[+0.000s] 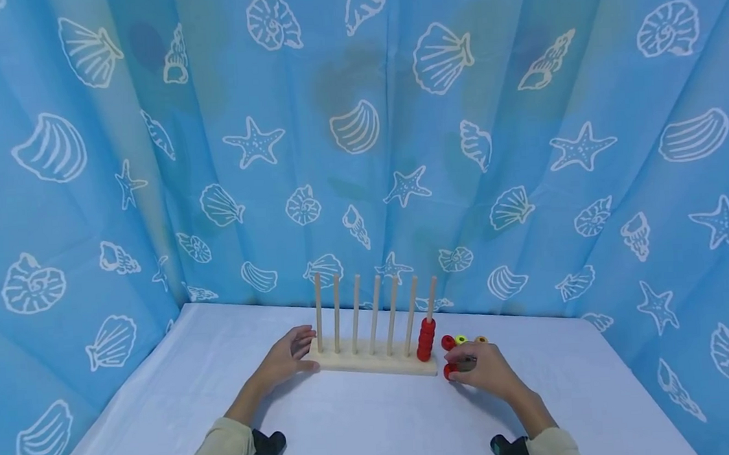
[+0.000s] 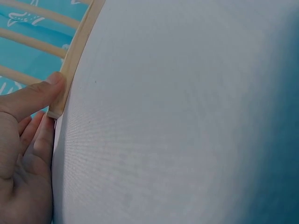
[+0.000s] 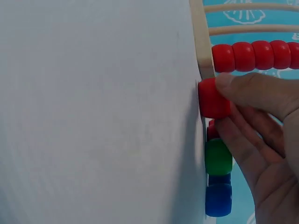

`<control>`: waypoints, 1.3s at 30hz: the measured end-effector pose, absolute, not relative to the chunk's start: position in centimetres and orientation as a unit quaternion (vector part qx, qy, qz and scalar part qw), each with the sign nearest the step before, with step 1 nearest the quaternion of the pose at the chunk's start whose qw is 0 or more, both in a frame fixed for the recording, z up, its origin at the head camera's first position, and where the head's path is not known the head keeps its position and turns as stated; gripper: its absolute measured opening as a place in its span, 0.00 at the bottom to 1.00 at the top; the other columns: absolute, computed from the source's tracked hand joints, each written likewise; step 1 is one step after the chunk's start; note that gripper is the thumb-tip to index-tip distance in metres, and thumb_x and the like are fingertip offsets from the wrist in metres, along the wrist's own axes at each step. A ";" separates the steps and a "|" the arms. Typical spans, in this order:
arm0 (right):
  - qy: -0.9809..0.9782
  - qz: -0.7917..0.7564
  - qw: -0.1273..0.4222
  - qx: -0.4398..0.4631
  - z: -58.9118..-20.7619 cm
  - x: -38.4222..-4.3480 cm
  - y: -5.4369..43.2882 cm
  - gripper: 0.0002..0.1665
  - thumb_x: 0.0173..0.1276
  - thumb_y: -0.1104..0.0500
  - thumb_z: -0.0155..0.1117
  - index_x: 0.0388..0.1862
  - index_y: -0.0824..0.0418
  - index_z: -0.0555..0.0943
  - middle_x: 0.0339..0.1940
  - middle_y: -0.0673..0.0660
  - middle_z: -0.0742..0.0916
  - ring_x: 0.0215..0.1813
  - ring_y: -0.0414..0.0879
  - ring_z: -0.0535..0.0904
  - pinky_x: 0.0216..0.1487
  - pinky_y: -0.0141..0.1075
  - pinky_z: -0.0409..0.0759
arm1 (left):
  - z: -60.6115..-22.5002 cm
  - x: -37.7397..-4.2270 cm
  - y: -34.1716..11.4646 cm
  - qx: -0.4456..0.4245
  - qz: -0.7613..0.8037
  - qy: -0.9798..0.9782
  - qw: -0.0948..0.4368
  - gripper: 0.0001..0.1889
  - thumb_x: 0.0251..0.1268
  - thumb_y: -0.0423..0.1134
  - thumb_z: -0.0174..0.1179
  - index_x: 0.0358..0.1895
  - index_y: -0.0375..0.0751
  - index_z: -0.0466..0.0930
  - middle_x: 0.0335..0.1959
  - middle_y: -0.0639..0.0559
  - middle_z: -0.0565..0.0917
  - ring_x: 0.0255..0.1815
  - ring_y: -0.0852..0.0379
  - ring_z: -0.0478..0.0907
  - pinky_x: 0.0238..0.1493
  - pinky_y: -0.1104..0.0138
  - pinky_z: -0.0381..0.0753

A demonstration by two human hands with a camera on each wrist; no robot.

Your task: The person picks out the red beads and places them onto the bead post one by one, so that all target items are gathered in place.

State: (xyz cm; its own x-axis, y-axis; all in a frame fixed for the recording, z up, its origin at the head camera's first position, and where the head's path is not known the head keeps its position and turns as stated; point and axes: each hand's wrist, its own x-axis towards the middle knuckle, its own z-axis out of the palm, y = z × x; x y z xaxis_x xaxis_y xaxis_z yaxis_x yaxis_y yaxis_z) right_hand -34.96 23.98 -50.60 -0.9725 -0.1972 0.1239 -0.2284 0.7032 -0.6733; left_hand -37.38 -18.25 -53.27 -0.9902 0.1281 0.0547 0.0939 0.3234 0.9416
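A wooden peg stand (image 1: 378, 365) with a row of upright pegs stands on the table. Several red beads (image 1: 426, 340) are stacked on its rightmost peg. My left hand (image 1: 285, 357) grips the stand's left end, the thumb (image 2: 55, 79) on the front of the base and the fingers behind it. Beside the right end, my right hand (image 1: 486, 372) pinches a loose red bead (image 3: 213, 99) between thumb and fingers, low at the tabletop. Past that hand sit another red bead (image 1: 447, 342), a yellow-green bead (image 1: 460, 339) and an orange-yellow bead (image 1: 482, 339).
A green bead (image 3: 218, 157) and a blue bead (image 3: 218, 199) lie by the right hand, which hides them in the head view. White cloth covers the table (image 1: 375, 426). A blue curtain (image 1: 360, 152) with shell prints hangs behind and at both sides.
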 end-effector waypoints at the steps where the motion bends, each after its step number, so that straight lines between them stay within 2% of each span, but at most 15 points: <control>1: -0.922 0.368 0.019 0.118 -50.7 -34.9 24.0 0.20 0.47 0.62 0.81 0.41 0.51 0.88 0.40 0.46 0.86 0.47 0.45 0.81 0.44 0.40 0.88 | -53.3 -37.4 -18.3 0.069 0.578 0.813 0.014 0.47 0.39 0.31 0.79 0.69 0.38 0.65 0.63 0.44 0.75 0.67 0.44 0.70 0.66 0.59 0.72; 6: -0.920 0.369 0.011 0.132 -50.9 -34.9 24.2 0.21 0.47 0.60 0.82 0.43 0.51 0.87 0.42 0.46 0.87 0.47 0.45 0.81 0.45 0.41 0.87 | -53.3 -37.3 -18.2 0.073 0.582 0.810 0.010 0.47 0.39 0.30 0.78 0.69 0.38 0.65 0.63 0.44 0.75 0.67 0.44 0.70 0.66 0.59 0.72; 13: -0.922 0.357 0.002 0.147 -51.3 -35.0 24.5 0.22 0.45 0.60 0.83 0.42 0.48 0.88 0.42 0.45 0.86 0.52 0.48 0.78 0.46 0.40 0.87 | -53.3 -37.2 -18.2 0.076 0.582 0.810 0.017 0.48 0.38 0.29 0.79 0.69 0.36 0.65 0.63 0.43 0.75 0.67 0.44 0.70 0.66 0.61 0.72; 20: -0.925 0.352 0.006 0.145 -51.1 -34.9 24.3 0.22 0.46 0.60 0.82 0.42 0.49 0.88 0.43 0.46 0.86 0.51 0.48 0.79 0.45 0.42 0.87 | -53.3 -37.2 -18.1 0.071 0.586 0.807 0.017 0.48 0.39 0.29 0.78 0.69 0.36 0.64 0.63 0.43 0.75 0.67 0.43 0.69 0.66 0.60 0.71; 28: -0.917 0.376 0.050 0.124 -50.7 -34.8 24.6 0.23 0.47 0.60 0.81 0.44 0.47 0.88 0.47 0.47 0.86 0.53 0.49 0.77 0.50 0.45 0.86 | -53.1 -37.1 -17.9 0.060 0.577 0.814 0.016 0.47 0.39 0.29 0.78 0.69 0.37 0.65 0.63 0.43 0.75 0.67 0.43 0.70 0.66 0.59 0.72; 31: -0.907 0.396 0.061 0.129 -50.2 -34.9 24.8 0.23 0.49 0.62 0.80 0.46 0.49 0.87 0.49 0.49 0.85 0.55 0.51 0.78 0.52 0.46 0.85 | -53.2 -37.2 -17.9 0.063 0.576 0.815 0.013 0.47 0.39 0.30 0.78 0.69 0.37 0.65 0.63 0.43 0.75 0.67 0.43 0.70 0.66 0.60 0.72; 39: -0.880 0.453 0.067 0.124 -48.7 -35.0 25.4 0.24 0.53 0.63 0.77 0.51 0.56 0.84 0.51 0.55 0.83 0.55 0.55 0.80 0.50 0.43 0.86 | -53.3 -37.3 -18.1 0.071 0.579 0.812 0.014 0.48 0.38 0.32 0.79 0.69 0.36 0.64 0.63 0.43 0.75 0.67 0.43 0.70 0.65 0.60 0.73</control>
State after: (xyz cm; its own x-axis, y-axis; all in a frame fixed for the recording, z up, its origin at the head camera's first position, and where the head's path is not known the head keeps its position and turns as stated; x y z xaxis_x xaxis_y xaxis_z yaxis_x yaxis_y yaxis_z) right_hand -35.04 25.40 -48.66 -0.9604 -0.1576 0.2299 -0.2787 0.5592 -0.7808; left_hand -37.33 -18.14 -53.26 -0.9896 0.1311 0.0595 0.0989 0.3189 0.9426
